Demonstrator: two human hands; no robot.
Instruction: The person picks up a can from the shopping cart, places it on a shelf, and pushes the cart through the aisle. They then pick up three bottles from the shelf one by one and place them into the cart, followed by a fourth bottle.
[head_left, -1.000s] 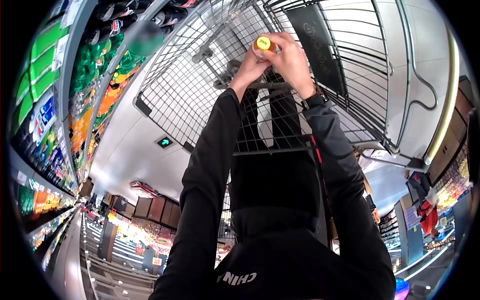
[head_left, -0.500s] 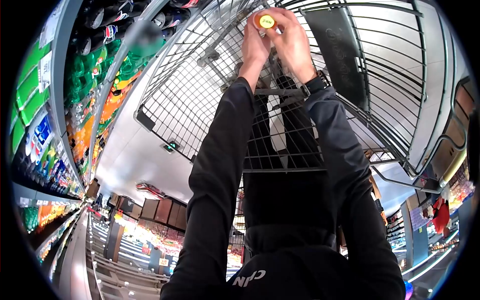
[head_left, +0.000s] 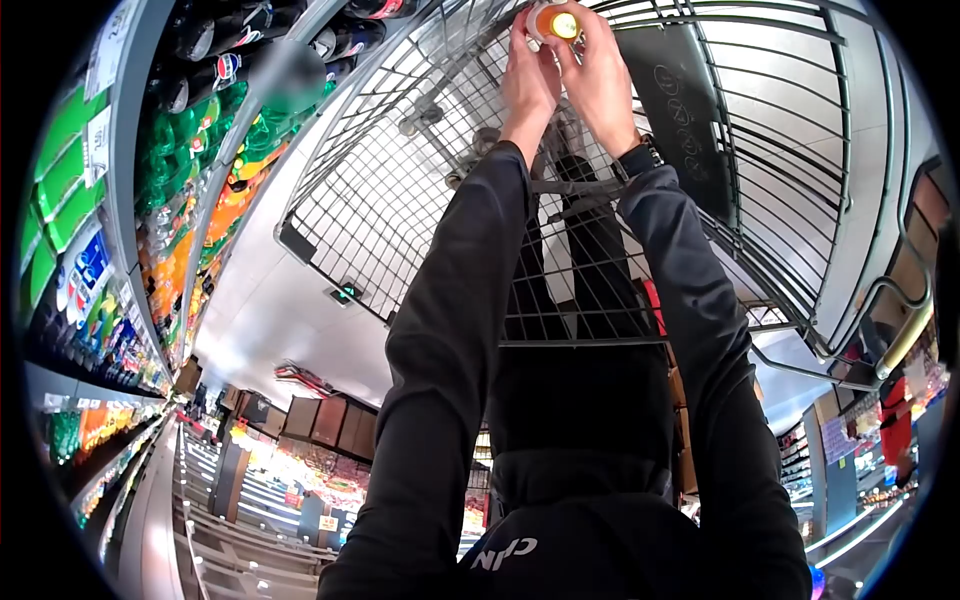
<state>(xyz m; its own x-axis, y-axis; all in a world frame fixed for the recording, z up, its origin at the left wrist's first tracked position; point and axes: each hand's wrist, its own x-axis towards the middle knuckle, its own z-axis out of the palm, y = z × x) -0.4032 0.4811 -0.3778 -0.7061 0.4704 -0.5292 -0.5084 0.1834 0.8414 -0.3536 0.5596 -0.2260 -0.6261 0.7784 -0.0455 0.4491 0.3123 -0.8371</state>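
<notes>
Held up over the wire shopping cart (head_left: 375, 215) is a bottle (head_left: 543, 22) with an orange look and a bright yellow cap (head_left: 564, 25), its top turned toward me. My left hand (head_left: 530, 88) is closed on the bottle's left side. Around its right side and near the cap, the fingers of my right hand (head_left: 602, 85) are wrapped. The lower part of the bottle is hidden behind both hands and by the frame's upper edge. A dark watch or band (head_left: 642, 155) sits on my right wrist.
To the left, shelves (head_left: 120, 170) hold dark cola bottles (head_left: 225, 70), green bottles (head_left: 185, 140) and orange bottles (head_left: 235, 185). A dark panel (head_left: 680, 120) is fixed to the cart's right part. Brown boxes (head_left: 330, 425) stand farther back. A red-clothed person (head_left: 895, 425) is at the far right.
Both hands and the bottle have moved slightly up and to the right in view. The bottle tilts a little more, showing more of its orange side. Both hands still hold it.
</notes>
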